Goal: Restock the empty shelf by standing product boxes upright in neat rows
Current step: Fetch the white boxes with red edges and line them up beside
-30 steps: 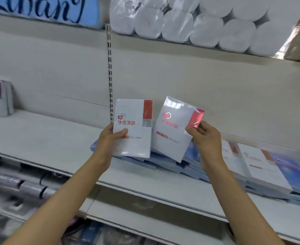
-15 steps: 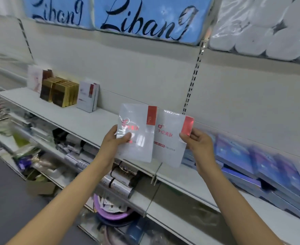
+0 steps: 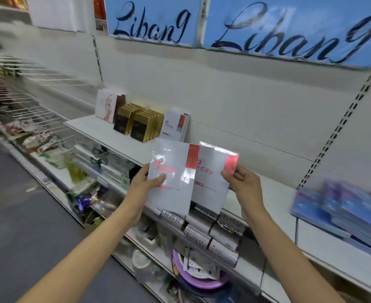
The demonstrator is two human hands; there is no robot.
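My left hand (image 3: pixel 146 184) grips a flat white box with a red corner (image 3: pixel 171 189) by its left edge. My right hand (image 3: pixel 243 182) pinches a second white box with a red corner (image 3: pixel 210 184) by its right edge. Both boxes are held upright, side by side, in the air in front of the white shelf (image 3: pixel 123 145). One matching white box (image 3: pixel 175 125) stands upright on that shelf against the back wall, right of several gold and black boxes (image 3: pixel 140 125).
A stack of blue boxes (image 3: pixel 342 213) lies flat on the shelf at the right. Rolls and packets fill the lower shelves (image 3: pixel 213 237). Blue Libang packs (image 3: pixel 289 31) sit on the shelf above. Wire racks (image 3: pixel 27 101) stand at the left, next to a dark floor (image 3: pixel 16 215).
My view has swung left along the shelf. Both hands carried the two white boxes leftward, away from the blue stack and toward the standing gold and white boxes.
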